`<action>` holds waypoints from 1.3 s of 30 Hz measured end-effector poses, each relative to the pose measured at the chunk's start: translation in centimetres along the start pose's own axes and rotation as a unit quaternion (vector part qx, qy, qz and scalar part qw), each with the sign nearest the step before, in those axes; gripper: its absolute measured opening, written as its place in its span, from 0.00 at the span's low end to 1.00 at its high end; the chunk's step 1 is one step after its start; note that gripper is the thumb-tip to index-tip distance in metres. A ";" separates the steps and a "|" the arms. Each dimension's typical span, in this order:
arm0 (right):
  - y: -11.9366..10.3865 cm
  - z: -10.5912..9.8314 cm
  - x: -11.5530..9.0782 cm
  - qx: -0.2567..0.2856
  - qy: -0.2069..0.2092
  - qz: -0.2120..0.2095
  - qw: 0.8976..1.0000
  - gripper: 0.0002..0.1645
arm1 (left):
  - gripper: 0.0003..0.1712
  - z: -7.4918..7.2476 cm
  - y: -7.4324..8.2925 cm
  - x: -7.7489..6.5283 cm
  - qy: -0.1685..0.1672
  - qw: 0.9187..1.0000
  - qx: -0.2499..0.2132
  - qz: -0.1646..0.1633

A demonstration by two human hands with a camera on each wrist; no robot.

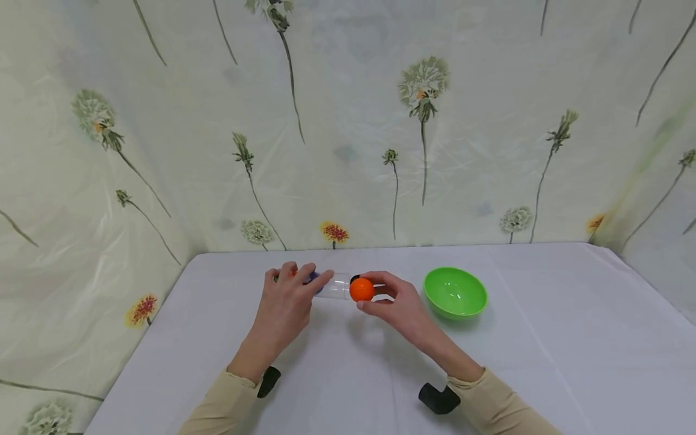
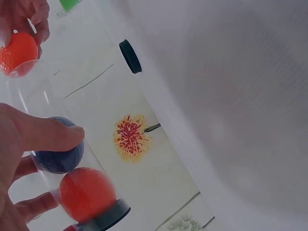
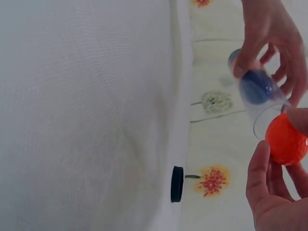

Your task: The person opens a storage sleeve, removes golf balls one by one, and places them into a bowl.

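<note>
Orange ball [image 1: 362,290] is being pinched by right fingers [image 1: 383,278], tube [image 1: 336,286] gripped by left fingers [image 2: 36,205]; dropping is being risked by misalignment.

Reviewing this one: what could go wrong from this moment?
The orange ball, pinched by the right hand at the mouth of the clear tube, might catch on the rim or slip away.

The left hand holds the tube sideways with its mouth open, so the blue ball inside could roll out if that end dips.

The loose lid on the table could get knocked.
</note>
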State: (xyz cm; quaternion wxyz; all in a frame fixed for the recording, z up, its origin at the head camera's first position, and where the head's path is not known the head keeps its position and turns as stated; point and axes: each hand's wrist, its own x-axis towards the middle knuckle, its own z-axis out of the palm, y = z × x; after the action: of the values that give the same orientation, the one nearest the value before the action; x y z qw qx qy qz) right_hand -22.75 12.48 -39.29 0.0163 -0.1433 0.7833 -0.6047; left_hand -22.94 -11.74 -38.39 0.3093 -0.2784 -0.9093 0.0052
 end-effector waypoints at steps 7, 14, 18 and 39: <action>0.0 -0.1 -0.4 -0.008 -0.015 -0.022 1.000 0.30 | 0.33 0.1 -0.1 -0.1 0.003 1.000 -0.007 -0.004; -0.1 -0.4 -0.4 -0.024 -0.010 -0.030 0.999 0.27 | 0.33 0.2 -0.3 0.0 0.012 1.000 -0.006 -0.005; 0.1 -0.9 -0.5 -0.029 -0.010 -0.035 0.999 0.29 | 0.33 0.3 -0.3 0.0 0.010 1.000 -0.004 -0.007; 0.1 -6.1 -1.9 -0.049 0.031 -0.012 0.998 0.26 | 0.35 0.5 -0.8 -0.1 0.001 1.000 -0.005 -0.006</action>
State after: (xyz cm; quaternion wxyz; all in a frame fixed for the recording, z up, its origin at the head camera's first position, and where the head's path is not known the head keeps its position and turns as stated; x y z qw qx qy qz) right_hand -22.17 18.67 -38.00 -0.0222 -0.1348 0.8103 -0.5699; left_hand -23.58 -12.41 -38.65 0.3089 -0.2744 -0.9107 -0.0009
